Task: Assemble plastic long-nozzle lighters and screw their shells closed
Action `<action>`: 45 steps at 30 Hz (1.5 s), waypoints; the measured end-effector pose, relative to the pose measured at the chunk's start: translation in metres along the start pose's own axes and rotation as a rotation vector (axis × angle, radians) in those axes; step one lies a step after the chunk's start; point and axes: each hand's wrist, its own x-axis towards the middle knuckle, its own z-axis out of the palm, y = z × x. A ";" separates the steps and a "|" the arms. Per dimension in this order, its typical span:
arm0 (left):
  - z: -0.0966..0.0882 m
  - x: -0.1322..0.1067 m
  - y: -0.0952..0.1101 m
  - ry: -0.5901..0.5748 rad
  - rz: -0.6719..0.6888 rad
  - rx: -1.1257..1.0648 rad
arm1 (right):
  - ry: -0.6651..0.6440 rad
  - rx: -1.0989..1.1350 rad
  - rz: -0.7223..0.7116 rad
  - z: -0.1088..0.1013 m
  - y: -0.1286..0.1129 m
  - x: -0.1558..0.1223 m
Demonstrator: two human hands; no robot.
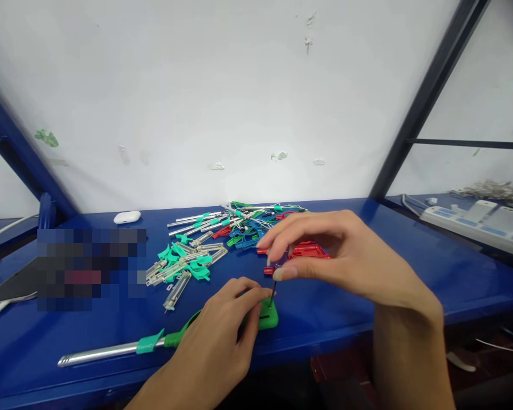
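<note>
My left hand (222, 324) is closed over the green handle of a long-nosed lighter (177, 339), pressing it to the blue table. The lighter's metal tube (100, 353) points left, with a teal sleeve (150, 342) round it. Pinched between the thumb and fingers of my right hand (325, 256) is a small screwdriver (273, 293); its grip is mostly hidden. The thin dark shaft slants down, its tip at the right end of the green handle, beside my left fingertips.
Behind my hands lie a pile of clear tanks with teal parts (188, 262), metal tubes with wires (196, 222), blue handle parts (245, 236) and red ones (310, 250). A white earbud case (127, 217) stands at the back left. A power strip (479, 222) is at right.
</note>
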 end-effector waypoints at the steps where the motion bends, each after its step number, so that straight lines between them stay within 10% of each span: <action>1: 0.000 0.000 -0.001 -0.003 0.000 -0.011 | 0.009 0.002 0.002 0.001 0.000 0.001; 12: -0.001 0.001 0.001 -0.032 -0.025 0.012 | -0.184 0.116 -0.018 -0.003 0.005 -0.002; 28: 0.001 0.000 0.000 0.018 -0.018 0.067 | 0.156 -0.558 -0.091 0.016 0.000 0.005; 45: 0.007 0.004 0.004 0.047 -0.015 0.120 | 0.143 -0.374 -0.095 0.013 0.000 0.005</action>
